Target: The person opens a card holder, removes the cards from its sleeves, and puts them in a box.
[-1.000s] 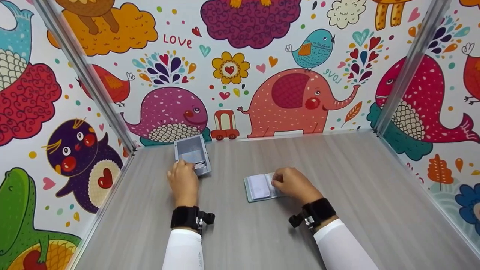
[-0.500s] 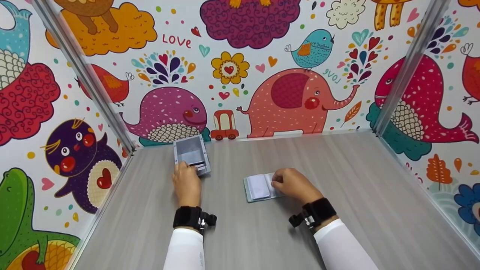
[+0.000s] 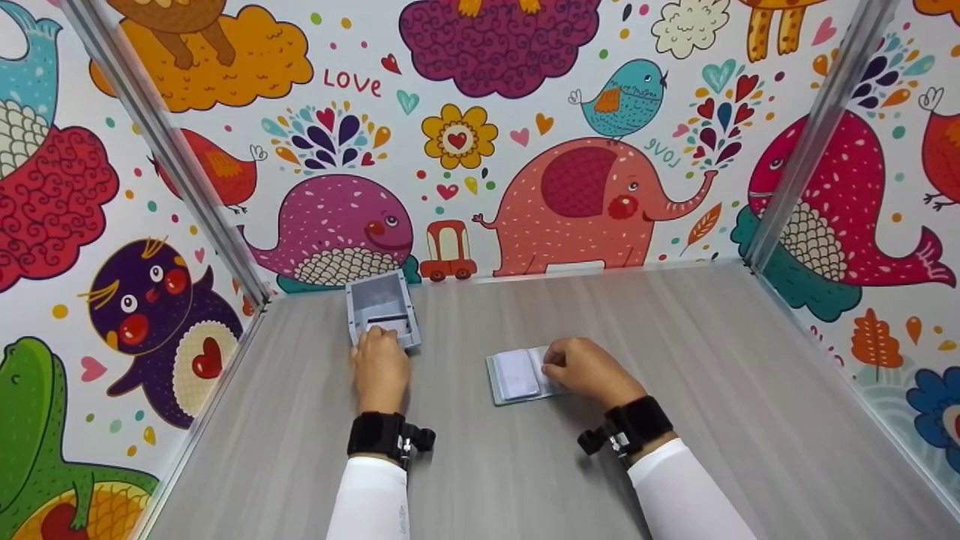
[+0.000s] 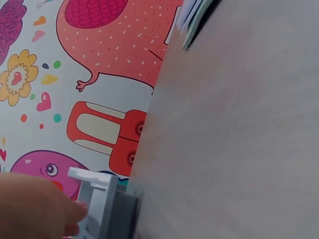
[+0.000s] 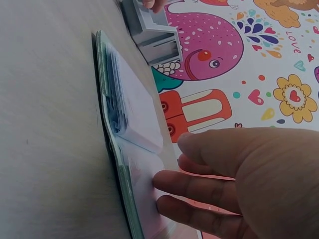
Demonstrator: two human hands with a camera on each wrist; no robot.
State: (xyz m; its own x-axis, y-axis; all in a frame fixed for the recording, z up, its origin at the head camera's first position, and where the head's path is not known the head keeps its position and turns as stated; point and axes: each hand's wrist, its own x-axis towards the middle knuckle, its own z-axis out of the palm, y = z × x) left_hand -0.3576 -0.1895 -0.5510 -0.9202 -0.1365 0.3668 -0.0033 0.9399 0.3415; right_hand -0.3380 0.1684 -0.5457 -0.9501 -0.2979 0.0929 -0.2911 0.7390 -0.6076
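In the head view my left hand (image 3: 381,367) is at the near end of a small grey open-topped box (image 3: 375,289). Its fingertips reach over the near edge, right at a pale insert with a dark top edge (image 3: 388,319) inside the box. Whether the fingers pinch this insert, I cannot tell. My right hand (image 3: 589,369) lies over the right side of an open booklet (image 3: 517,375) with a pale green cover. Seen from the right wrist, its fingers (image 5: 194,184) are loosely bent, with tips at the bare right-hand page. A stack of white leaves (image 5: 134,107) stands on the left side.
A grey wood-grain table (image 3: 465,457) carries both things. Behind it rises a wall (image 3: 517,195) printed with cartoon animals, and printed side panels close it in left and right. Metal posts (image 3: 810,142) stand in the back corners. Black camera straps (image 3: 375,433) circle both wrists.
My left hand has shifted to the right along the box's near end, and the dark-edged insert shows farther back in the box. The right hand and booklet have stayed put.
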